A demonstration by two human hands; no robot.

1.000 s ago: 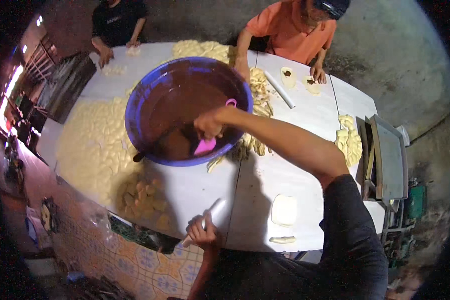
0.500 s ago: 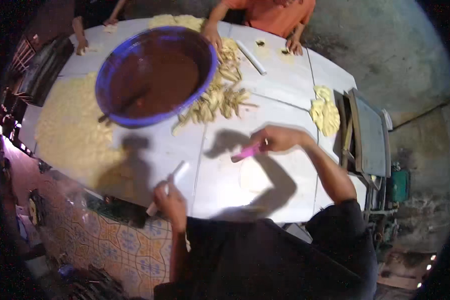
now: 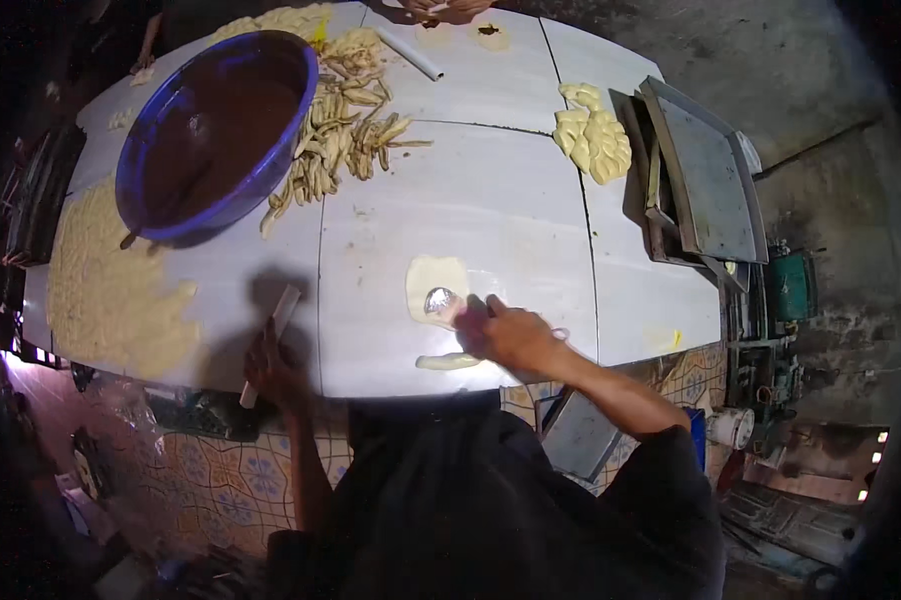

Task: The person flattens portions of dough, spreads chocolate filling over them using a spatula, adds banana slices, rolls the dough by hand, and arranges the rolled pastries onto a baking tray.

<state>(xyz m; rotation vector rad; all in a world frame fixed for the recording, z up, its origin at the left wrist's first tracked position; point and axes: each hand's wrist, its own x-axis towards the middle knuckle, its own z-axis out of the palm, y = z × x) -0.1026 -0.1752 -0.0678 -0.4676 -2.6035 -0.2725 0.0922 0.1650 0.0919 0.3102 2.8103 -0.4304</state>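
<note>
My right hand [image 3: 519,340] is closed around the pink-handled spoon [image 3: 439,301], whose shiny metal end is over the near right part of a flat pale dough sheet [image 3: 433,270]. Whether the metal touches the dough, I cannot tell. Just nearer to me lies a narrow strip of dough [image 3: 448,361]. To the left, my left hand [image 3: 274,368] grips a white rolling pin [image 3: 286,310] at the table's near edge. Part of that hand is in shadow.
A large blue basin [image 3: 233,215] of brown filling stands far left. Beside it are a pile of banana-like pieces [image 3: 321,150] and a spread dough layer [image 3: 111,290]. Another white pin [image 3: 411,53], a dough heap [image 3: 593,140] and metal trays [image 3: 701,160] lie beyond. Another person's hands [image 3: 446,10] work opposite.
My right hand has brought the spoon down and nearer to me, over the dough sheet. The whole view has shifted. My left hand still holds the rolling pin.
</note>
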